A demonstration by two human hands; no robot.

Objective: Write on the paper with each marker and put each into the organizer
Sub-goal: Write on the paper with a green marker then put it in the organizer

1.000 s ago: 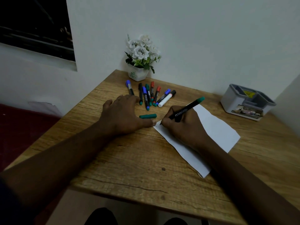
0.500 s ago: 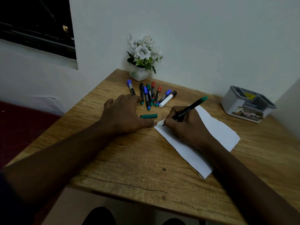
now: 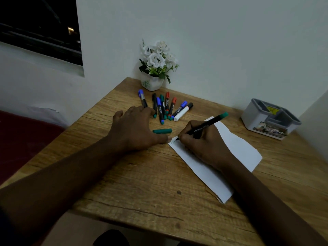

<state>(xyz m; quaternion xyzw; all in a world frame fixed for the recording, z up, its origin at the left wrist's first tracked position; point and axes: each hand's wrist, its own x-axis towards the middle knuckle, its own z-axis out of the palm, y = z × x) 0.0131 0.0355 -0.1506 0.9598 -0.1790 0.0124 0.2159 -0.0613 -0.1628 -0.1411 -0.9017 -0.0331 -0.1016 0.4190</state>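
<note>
Gripping green marker [image 3: 204, 126] (tip on paper [image 3: 237, 148]), right hand [image 3: 204, 144].

White paper [image 3: 237, 148], green-capped black marker [image 3: 205, 126]

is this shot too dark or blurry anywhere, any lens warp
Head view: light is dim, both forearms nearly black; the print on the green marker in the right hand is legible; the wide-angle lens splays the table edges; the window is dark and streaky.
</note>
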